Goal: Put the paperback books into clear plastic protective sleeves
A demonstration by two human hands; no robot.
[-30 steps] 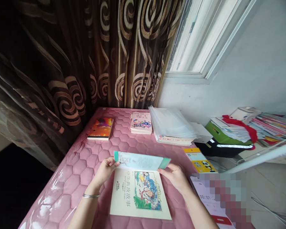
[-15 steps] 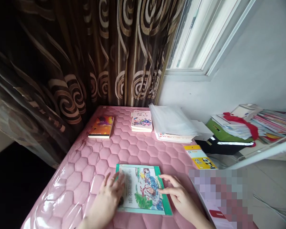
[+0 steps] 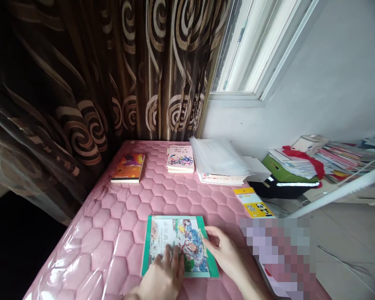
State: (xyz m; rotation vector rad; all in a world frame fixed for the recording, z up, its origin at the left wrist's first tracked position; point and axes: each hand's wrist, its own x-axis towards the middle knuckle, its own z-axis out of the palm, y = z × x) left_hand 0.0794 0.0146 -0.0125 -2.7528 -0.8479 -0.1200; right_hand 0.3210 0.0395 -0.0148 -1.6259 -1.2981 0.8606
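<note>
A picture book (image 3: 154, 233) with green borders and Chinese characters on its cover lies flat on the pink quilted mattress (image 3: 125, 233), right in front of me. My left hand (image 3: 167, 271) rests flat on the lower part of the cover, its fingers stretched out and hiding some of the title. At the book's right edge is my right hand (image 3: 221, 252), with thumb and index finger closed around that edge. The undersides of its other fingers are hidden.
An orange book (image 3: 128, 168) lies far left, beside a small stack of books (image 3: 180, 158) and a plastic-covered pile (image 3: 220, 160). A yellow panda packet (image 3: 254, 203) sits at the right edge, near a blurred-out item (image 3: 278, 254). Curtains (image 3: 156, 75) hang behind.
My left hand has slid from the book's left edge to the right, onto the lower cover. My right thumb and finger have closed at the right edge. The view has shifted slightly.
</note>
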